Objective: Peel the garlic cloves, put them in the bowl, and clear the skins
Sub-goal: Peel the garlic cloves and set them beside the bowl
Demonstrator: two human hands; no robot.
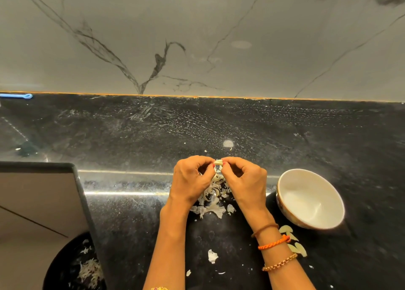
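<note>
Pretty clearly a home kitchen. You've got a polished black stone surface [219, 125] with speckles and smears, running back to a grey marble-look backsplash [197, 37] with dark veins and a thin gold strip along the join. A white ceramic bowl [311, 198] sits on it, papery garlic skins [211, 204] are scattered around, and down at the left there's a dark bin [74, 265] with more skins in it. Bare hands doing the prep, bracelets on one wrist.
</note>
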